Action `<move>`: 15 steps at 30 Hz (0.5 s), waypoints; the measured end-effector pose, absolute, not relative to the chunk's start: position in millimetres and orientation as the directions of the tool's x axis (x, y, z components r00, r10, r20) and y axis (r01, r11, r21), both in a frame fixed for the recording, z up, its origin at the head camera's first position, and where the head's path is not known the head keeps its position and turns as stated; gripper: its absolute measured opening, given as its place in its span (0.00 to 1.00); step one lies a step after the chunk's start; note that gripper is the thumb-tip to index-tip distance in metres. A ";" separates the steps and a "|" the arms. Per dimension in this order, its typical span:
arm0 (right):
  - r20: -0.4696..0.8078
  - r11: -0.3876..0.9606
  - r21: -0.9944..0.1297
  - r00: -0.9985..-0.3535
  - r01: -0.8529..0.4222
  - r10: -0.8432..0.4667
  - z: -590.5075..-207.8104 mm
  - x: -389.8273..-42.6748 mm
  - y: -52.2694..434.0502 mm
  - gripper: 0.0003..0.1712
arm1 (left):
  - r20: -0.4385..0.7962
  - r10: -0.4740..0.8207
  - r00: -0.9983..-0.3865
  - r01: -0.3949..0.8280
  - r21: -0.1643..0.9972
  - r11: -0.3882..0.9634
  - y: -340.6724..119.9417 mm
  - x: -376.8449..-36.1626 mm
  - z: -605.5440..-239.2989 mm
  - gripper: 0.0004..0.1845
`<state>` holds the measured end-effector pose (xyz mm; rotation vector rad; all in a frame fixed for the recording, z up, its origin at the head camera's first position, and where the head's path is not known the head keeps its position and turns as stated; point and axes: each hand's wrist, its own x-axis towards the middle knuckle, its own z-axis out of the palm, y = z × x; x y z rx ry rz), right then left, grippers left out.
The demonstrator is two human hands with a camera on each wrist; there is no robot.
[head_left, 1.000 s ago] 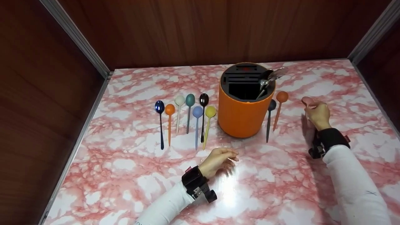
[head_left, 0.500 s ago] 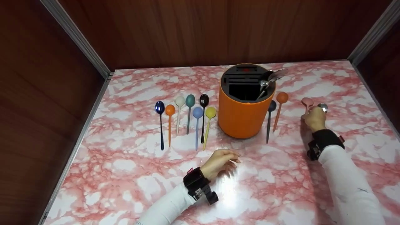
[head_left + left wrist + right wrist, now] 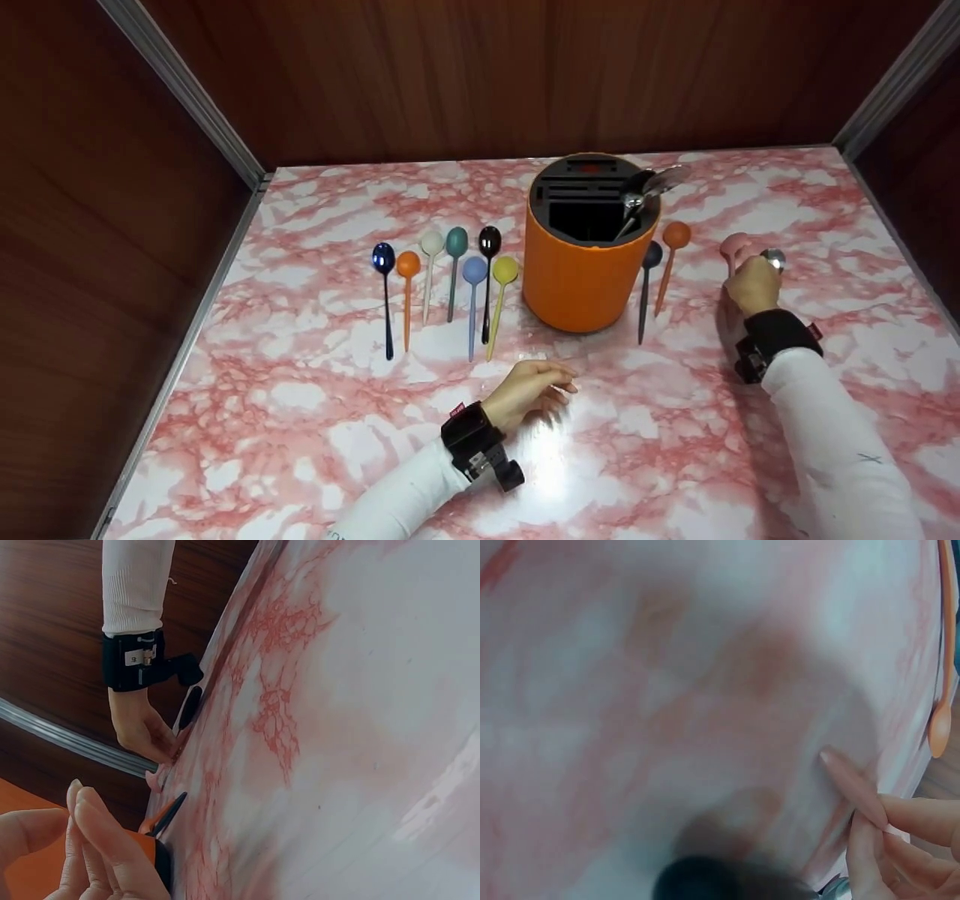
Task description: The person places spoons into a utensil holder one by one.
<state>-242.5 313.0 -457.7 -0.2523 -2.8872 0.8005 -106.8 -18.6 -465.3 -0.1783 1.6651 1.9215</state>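
Right hand (image 3: 752,285) pinching the pink spoon (image 3: 733,246) and a silver spoon (image 3: 774,259) off the marble table (image 3: 315,390), right of the orange holder (image 3: 583,262); left hand (image 3: 525,390) resting loose, holding nothing. Mid-pickup, seemingly: lifting clear next, keeping both handles pinched.

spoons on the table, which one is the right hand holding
The pink spoon, at the far right of the table. The right hand pinches its handle, while the other coloured spoons lie untouched beside the orange holder.
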 end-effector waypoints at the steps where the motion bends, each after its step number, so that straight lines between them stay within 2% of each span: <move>1: 0.077 0.843 -0.522 -0.977 0.130 0.198 -457.1 -242.2 313.4 0.11 | -0.459 0.337 -0.822 -0.502 0.863 -0.049 -18.6 -106.8 -465.4 0.14; 10: -0.016 0.770 -0.598 -0.964 0.223 0.267 -452.6 -239.4 316.1 0.16 | -0.465 0.330 -0.822 -0.503 0.864 -0.036 -18.0 -105.5 -465.2 0.15; 15: -0.041 0.811 -0.527 -0.961 0.255 0.275 -448.9 -236.3 313.5 0.25 | -0.459 0.334 -0.823 -0.495 0.869 -0.027 -17.1 -105.5 -466.6 0.15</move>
